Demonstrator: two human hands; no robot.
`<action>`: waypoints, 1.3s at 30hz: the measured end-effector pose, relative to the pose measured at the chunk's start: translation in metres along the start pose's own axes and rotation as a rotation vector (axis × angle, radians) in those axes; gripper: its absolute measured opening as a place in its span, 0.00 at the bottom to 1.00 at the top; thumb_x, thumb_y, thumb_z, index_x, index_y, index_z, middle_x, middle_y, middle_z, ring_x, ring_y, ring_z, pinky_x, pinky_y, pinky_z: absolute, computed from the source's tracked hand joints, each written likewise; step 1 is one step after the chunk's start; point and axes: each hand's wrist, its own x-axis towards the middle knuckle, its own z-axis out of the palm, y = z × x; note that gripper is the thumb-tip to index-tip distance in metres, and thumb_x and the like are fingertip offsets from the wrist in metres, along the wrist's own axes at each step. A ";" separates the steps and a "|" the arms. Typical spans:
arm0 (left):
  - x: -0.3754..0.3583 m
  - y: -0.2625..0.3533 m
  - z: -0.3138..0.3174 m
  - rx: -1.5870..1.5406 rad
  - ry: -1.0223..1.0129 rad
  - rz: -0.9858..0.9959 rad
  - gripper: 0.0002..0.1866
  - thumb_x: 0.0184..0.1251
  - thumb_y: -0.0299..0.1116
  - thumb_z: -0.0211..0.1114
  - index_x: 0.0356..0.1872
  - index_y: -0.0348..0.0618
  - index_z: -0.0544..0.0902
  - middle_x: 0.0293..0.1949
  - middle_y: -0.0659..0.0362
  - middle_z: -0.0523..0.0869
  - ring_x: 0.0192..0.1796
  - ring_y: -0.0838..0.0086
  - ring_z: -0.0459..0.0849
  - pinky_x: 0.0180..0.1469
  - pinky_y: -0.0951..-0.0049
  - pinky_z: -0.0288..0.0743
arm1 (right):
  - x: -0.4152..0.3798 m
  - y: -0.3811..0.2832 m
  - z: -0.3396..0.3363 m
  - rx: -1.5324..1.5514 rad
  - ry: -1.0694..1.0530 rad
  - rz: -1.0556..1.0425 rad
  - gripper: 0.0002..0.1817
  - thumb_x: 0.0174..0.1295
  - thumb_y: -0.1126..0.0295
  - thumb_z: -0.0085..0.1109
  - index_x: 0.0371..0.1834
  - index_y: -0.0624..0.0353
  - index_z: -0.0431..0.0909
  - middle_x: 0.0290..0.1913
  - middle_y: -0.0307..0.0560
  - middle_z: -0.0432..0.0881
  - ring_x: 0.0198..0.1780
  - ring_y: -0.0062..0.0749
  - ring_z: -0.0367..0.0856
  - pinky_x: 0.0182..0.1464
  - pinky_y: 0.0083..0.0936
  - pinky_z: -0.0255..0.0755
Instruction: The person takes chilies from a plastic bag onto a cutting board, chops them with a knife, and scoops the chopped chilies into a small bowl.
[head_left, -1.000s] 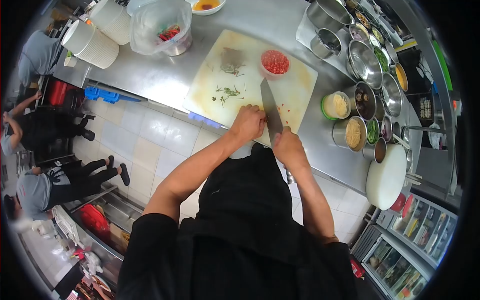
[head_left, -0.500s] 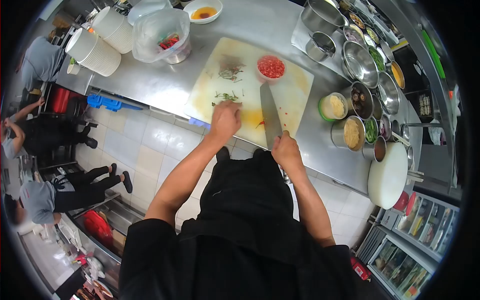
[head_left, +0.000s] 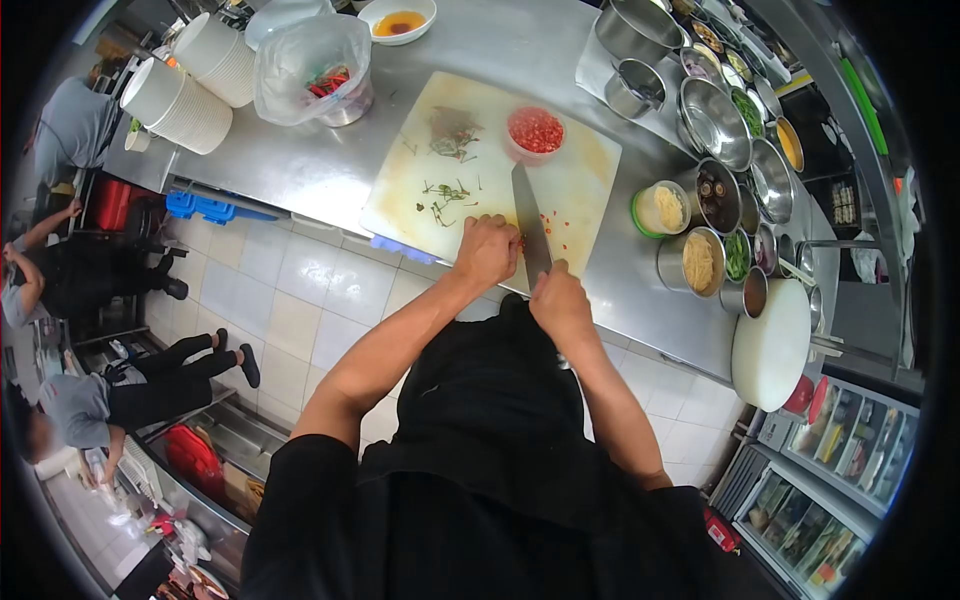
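Observation:
My right hand [head_left: 562, 300] is closed round the handle of a large knife [head_left: 531, 220], whose blade lies over the white cutting board [head_left: 590, 165]. Close beside the blade, my left hand [head_left: 488, 250] has its fingers curled down at the board's near edge, pressed on a small red chili [head_left: 521, 243] mostly hidden by the fingertips. A few red chili pieces [head_left: 555, 224] lie to the right of the blade. Beyond the knife tip stands a tub of chopped red chili [head_left: 536, 131]. Green stems [head_left: 445, 200] and a darker pile of scraps [head_left: 455, 135] are on the board's left half.
A bag-lined tub with red chilies [head_left: 330, 82] and stacked white bowls [head_left: 178, 108] stand at the far left. Metal containers [head_left: 715, 120] line the right side, with a round white block [head_left: 772, 345] nearer. Other people [head_left: 80, 410] are at the left.
My left hand has moved right, from the green stems to beside the blade. More red pieces show right of the knife. The view has shifted slightly.

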 end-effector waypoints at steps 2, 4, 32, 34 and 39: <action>-0.001 -0.001 0.001 0.008 0.053 0.059 0.02 0.51 0.25 0.63 0.24 0.45 0.83 0.28 0.56 0.80 0.35 0.58 0.79 0.41 0.58 0.64 | 0.006 -0.003 -0.016 0.020 -0.059 0.004 0.15 0.68 0.67 0.49 0.46 0.72 0.69 0.39 0.72 0.82 0.44 0.65 0.83 0.49 0.52 0.76; 0.000 0.001 -0.003 0.010 -0.001 0.046 0.02 0.52 0.25 0.63 0.24 0.44 0.83 0.28 0.56 0.81 0.36 0.57 0.79 0.41 0.58 0.64 | 0.009 -0.005 -0.020 0.035 -0.107 -0.004 0.15 0.68 0.67 0.49 0.46 0.72 0.69 0.39 0.72 0.82 0.44 0.65 0.83 0.49 0.52 0.76; 0.001 -0.009 0.002 0.007 -0.054 0.109 0.03 0.55 0.25 0.62 0.25 0.46 0.81 0.29 0.57 0.79 0.37 0.60 0.78 0.42 0.59 0.65 | -0.001 0.002 0.005 0.033 -0.016 0.021 0.14 0.68 0.66 0.50 0.43 0.70 0.71 0.37 0.73 0.82 0.41 0.68 0.82 0.46 0.55 0.75; 0.003 -0.009 0.000 0.009 -0.055 0.121 0.03 0.55 0.25 0.61 0.25 0.46 0.81 0.29 0.57 0.79 0.37 0.59 0.78 0.42 0.59 0.66 | -0.003 0.005 0.016 0.003 0.090 0.047 0.14 0.68 0.66 0.49 0.43 0.70 0.71 0.36 0.72 0.82 0.41 0.68 0.82 0.46 0.55 0.75; 0.007 -0.022 -0.015 0.128 -0.077 0.113 0.05 0.53 0.23 0.60 0.27 0.45 0.82 0.30 0.57 0.80 0.38 0.60 0.79 0.43 0.59 0.67 | 0.003 0.031 0.000 -0.003 0.169 -0.195 0.09 0.64 0.68 0.55 0.39 0.64 0.73 0.32 0.68 0.82 0.36 0.65 0.82 0.40 0.55 0.75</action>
